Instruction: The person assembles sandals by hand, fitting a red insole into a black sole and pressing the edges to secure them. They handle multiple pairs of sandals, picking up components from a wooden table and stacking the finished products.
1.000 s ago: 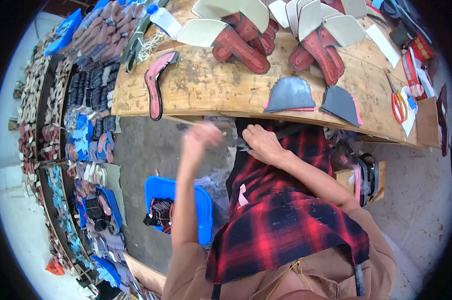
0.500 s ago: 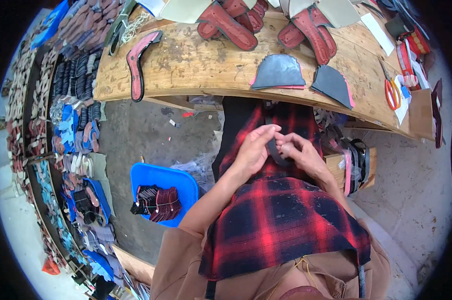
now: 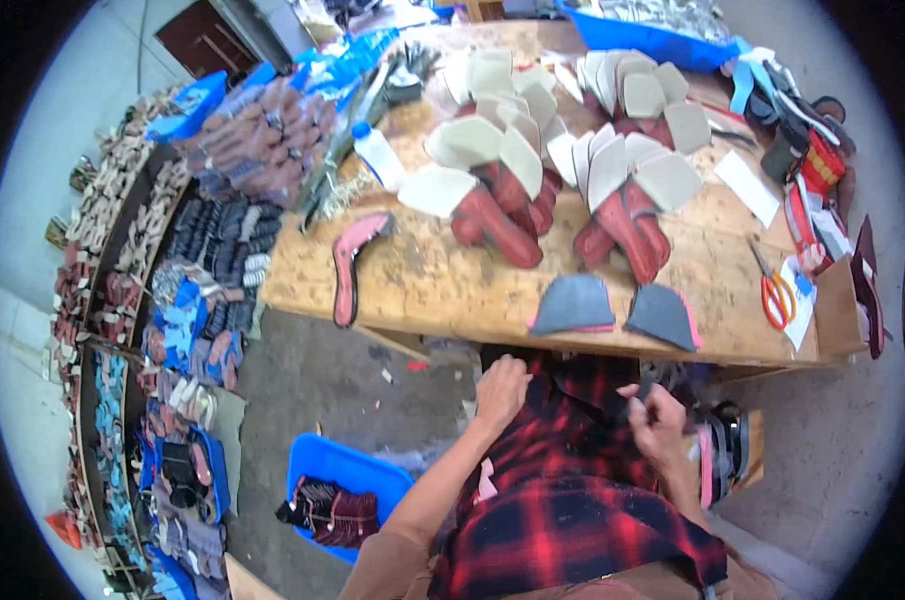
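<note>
Over the lap of a red-and-black checked apron (image 3: 573,500), my two hands are apart. My left hand (image 3: 503,390) is closed near the table's front edge, and what its fingers hold, if anything, is hidden. To the right, my right hand (image 3: 659,418) is closed on a dark strip (image 3: 645,384), slightly blurred. A small pink scrap (image 3: 486,481) lies on the apron beside my left forearm. Just beyond my hands, two dark grey curved pieces with pink undersides, a left one (image 3: 573,303) and a right one (image 3: 661,315), lie at the table edge.
The wooden table (image 3: 423,290) carries stacks of red sole-shaped pieces (image 3: 498,225) with pale flaps, a pink-and-black curved piece (image 3: 348,265), a white bottle (image 3: 378,157) and orange-handled scissors (image 3: 777,298). A blue bin (image 3: 388,485) stands at left, near shelves of bundled pieces (image 3: 223,235).
My hands, together on a dark strip before, have parted, left hand leftward and right hand rightward with the strip. The view has tilted up, showing more of the table. The pink scrap now shows.
</note>
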### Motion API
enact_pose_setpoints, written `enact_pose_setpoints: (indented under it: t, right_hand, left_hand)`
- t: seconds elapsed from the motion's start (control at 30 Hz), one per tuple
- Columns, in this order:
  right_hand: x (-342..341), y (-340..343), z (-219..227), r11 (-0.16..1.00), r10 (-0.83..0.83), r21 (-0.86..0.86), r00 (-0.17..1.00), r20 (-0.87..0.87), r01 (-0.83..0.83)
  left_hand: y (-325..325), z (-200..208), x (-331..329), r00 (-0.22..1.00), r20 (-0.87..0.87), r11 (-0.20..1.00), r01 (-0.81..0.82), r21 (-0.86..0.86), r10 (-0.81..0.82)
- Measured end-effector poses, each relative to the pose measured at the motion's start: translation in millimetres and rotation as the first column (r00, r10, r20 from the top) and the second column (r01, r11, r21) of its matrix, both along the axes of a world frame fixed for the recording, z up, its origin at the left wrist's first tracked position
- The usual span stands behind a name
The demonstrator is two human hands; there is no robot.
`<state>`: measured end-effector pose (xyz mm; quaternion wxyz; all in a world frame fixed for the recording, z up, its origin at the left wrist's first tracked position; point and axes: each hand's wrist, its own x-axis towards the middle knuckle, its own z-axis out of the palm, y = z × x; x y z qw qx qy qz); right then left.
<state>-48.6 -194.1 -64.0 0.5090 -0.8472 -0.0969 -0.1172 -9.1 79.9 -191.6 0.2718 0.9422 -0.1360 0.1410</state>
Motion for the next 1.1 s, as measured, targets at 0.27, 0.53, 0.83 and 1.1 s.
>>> enact_pose_setpoints:
  t: [0.27, 0.53, 0.83, 1.1]
  right_hand:
    - [3.6, -65.4, 69.8, 0.698, -0.225, 0.682, 0.971, -0.083, 0.220]
    - [5.4, -51.0, 41.5, 0.701, -0.073, 0.693, 0.984, -0.161, 0.166]
    - [49.0, 6.8, 65.1, 0.760, 0.071, 0.625, 0.934, -0.351, 0.177]
    - [31.6, -7.8, 34.7, 0.744, 0.020, 0.618, 0.916, -0.400, 0.254]
  left_hand:
    - [128.5, -26.6, -5.6, 0.785, 0.001, 0.780, -0.615, -0.112, 0.619]
    - [73.9, 45.5, 24.2, 0.612, -0.776, 0.963, -0.089, -0.256, -0.150]
    - [36.6, 111.6, 194.9, 0.865, -0.502, 0.448, -0.442, -0.778, -0.019]
    - [-4.7, 97.4, 214.8, 0.977, -0.054, 0.399, -0.134, -0.907, 0.206]
